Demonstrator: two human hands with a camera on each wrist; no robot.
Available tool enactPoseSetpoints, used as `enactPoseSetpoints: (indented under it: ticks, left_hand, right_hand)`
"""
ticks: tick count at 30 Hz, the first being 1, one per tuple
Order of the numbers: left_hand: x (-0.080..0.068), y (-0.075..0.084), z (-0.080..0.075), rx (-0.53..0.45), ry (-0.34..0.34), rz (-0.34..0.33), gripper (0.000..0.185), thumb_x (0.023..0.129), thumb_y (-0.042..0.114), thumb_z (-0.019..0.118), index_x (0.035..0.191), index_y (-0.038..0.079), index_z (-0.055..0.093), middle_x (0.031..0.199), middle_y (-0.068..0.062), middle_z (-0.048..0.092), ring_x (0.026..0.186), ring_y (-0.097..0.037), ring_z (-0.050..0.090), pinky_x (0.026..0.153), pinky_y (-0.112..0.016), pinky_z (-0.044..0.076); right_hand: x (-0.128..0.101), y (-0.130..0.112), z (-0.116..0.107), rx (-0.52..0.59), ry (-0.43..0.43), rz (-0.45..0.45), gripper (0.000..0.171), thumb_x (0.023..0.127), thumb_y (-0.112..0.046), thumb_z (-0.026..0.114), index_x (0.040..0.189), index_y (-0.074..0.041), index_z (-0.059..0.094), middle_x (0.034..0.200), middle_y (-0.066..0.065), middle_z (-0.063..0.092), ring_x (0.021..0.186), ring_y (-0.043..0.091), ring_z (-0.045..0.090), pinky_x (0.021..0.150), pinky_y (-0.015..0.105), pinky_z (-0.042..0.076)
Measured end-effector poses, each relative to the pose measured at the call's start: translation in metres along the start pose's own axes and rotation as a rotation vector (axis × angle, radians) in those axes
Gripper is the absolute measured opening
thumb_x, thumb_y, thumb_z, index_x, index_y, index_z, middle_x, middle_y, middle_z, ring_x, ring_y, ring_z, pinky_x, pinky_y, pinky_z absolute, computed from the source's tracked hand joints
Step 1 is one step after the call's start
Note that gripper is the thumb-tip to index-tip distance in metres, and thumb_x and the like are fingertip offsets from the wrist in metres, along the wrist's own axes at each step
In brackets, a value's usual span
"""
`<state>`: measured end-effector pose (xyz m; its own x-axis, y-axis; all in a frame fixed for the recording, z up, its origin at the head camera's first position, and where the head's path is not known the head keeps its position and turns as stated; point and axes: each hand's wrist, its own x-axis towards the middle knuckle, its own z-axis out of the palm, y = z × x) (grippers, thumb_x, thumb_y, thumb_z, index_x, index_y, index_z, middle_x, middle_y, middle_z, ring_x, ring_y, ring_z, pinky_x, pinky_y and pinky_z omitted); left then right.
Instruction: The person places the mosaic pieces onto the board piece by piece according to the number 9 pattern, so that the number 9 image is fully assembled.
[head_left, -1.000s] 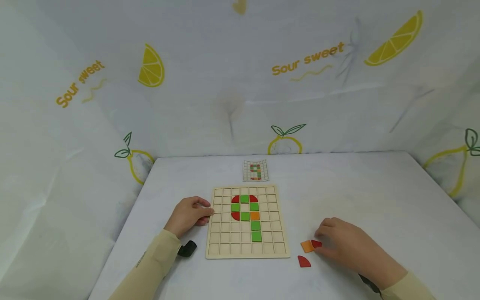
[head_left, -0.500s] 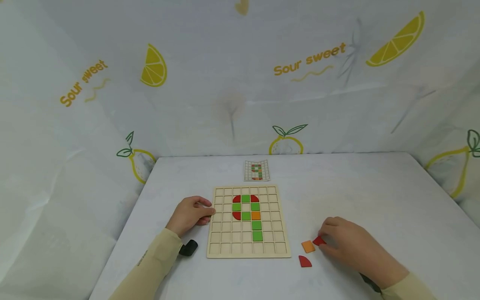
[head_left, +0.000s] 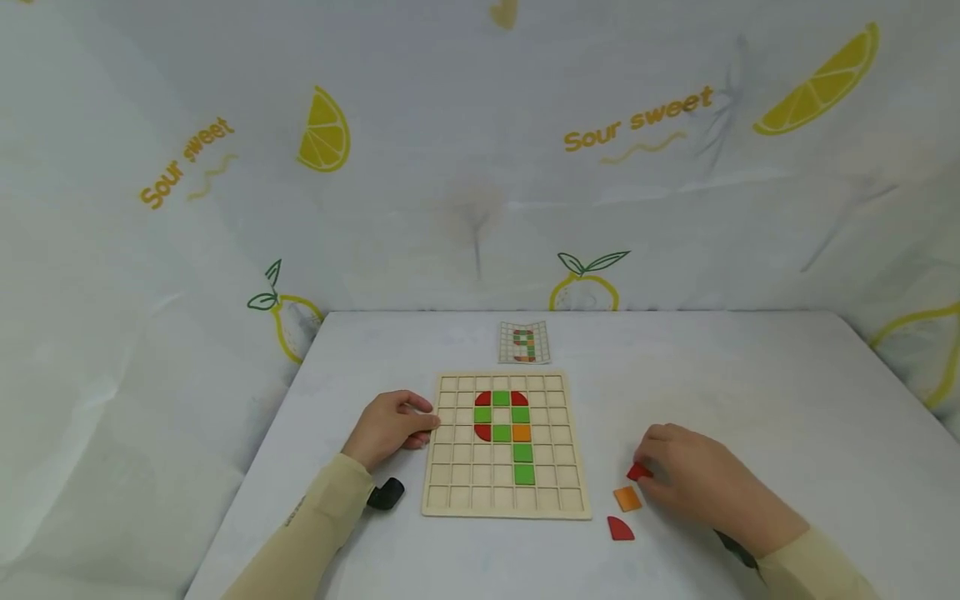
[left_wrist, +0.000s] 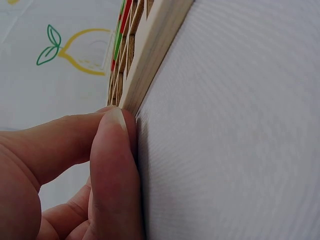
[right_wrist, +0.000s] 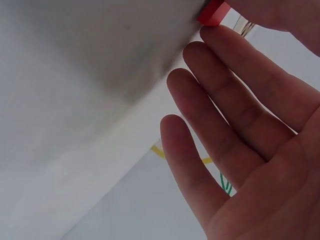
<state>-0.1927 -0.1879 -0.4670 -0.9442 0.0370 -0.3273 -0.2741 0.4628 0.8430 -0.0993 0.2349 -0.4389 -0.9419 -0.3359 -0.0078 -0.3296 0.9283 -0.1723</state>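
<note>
My left hand (head_left: 388,429) holds the left edge of a square wooden grid board (head_left: 483,498), thumb and index finger meeting at the rim (left_wrist: 150,57) in the left wrist view. Set into the grid, red, green and orange tiles form a 9 shape, with a green square (head_left: 524,474) lowest. To the right of the board my right hand (head_left: 705,483) pinches a small red tile (head_left: 638,472) between thumb and index finger, low over the table. The right wrist view catches one end of that red tile (right_wrist: 214,12); the other fingers stretch out beside it.
An orange square tile (head_left: 627,499) and a red quarter-circle tile (head_left: 620,529) lie between the board and my right hand. Behind the board is a pattern card (head_left: 524,342) showing a coloured 9. A white printed curtain (head_left: 420,217) hangs behind the table.
The red tile in my right hand has come away from the orange tile it overlapped, moving slightly farther back. My left hand stays at the board's edge. The head view has shifted a little.
</note>
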Motion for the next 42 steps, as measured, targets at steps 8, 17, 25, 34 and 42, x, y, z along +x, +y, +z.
enactPoseSetpoints:
  ticks: [8,17,25,34,42]
  left_hand:
    - [0.001,-0.001,0.0,-0.009,-0.002,0.007,0.027,0.091,0.02,0.088,0.112,0.009,0.075,0.087,-0.007,0.075,0.07,-0.013,0.071,0.067,-0.027,0.065]
    - [0.002,0.001,0.001,-0.027,-0.014,0.006,0.027,0.091,0.019,0.089,0.112,0.009,0.075,0.087,-0.007,0.075,0.068,-0.013,0.072,0.066,-0.026,0.065]
    - [0.001,0.003,-0.001,-0.008,-0.012,-0.006,0.027,0.091,0.021,0.088,0.112,0.01,0.075,0.086,-0.007,0.074,0.068,-0.013,0.071,0.066,-0.026,0.065]
    - [0.003,0.003,0.001,-0.011,-0.011,-0.009,0.027,0.091,0.021,0.088,0.112,0.01,0.074,0.087,-0.007,0.075,0.069,-0.014,0.072,0.066,-0.026,0.065]
    - [0.003,0.001,0.001,-0.006,-0.002,-0.004,0.027,0.091,0.021,0.088,0.111,0.009,0.074,0.086,-0.007,0.075,0.067,-0.014,0.071,0.065,-0.026,0.065]
  right_hand:
    - [0.026,-0.02,-0.016,0.029,-0.059,-0.051,0.013,0.086,-0.026,0.09,0.093,-0.026,0.079,0.094,-0.016,0.064,0.086,0.004,0.057,0.077,0.029,0.061]
    - [0.051,-0.066,-0.015,0.048,-0.092,-0.265,0.012,0.09,-0.031,0.089,0.098,-0.026,0.08,0.097,-0.016,0.064,0.085,0.002,0.054,0.08,0.028,0.06]
    - [0.063,-0.094,-0.004,0.039,-0.026,-0.482,0.009,0.088,-0.02,0.085,0.087,-0.023,0.077,0.086,-0.015,0.058,0.08,0.003,0.048,0.072,0.023,0.052]
    - [0.064,-0.103,0.003,-0.027,-0.037,-0.553,0.01,0.086,-0.016,0.082,0.092,-0.024,0.08,0.086,-0.015,0.056,0.082,0.005,0.046,0.078,0.026,0.053]
    - [0.063,-0.105,0.003,-0.037,-0.042,-0.56,0.01,0.088,-0.021,0.086,0.092,-0.028,0.08,0.085,-0.016,0.055,0.084,0.005,0.048,0.08,0.027,0.052]
